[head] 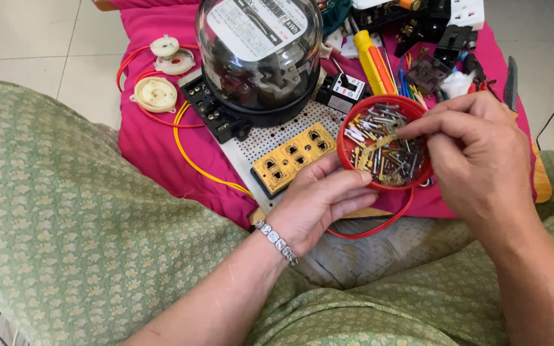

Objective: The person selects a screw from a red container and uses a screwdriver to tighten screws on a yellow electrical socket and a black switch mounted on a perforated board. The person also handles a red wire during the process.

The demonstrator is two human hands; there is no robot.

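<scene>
Surface: pink cloth (155,144) over tiled floor, perforated board (258,144) on it.
Left hand (318,205): grip cups red bowl (354,166) of metal screws.
Right hand (482,160): fingertips pinched in bowl, on what I cannot tell.
Label: white rectangle atop glass-domed meter (258,51), behind bowl.

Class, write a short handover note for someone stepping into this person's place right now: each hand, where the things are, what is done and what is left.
Left hand: cradles the round red plastic bowl of small metal screws and pins from below.
Right hand: fingertips dipped among the screws; whether one is pinched cannot be told.
Nearby: yellow four-socket outlet plate on white perforated board.
Done: nothing visibly taken out.
Left: picking from the bowl.
</scene>
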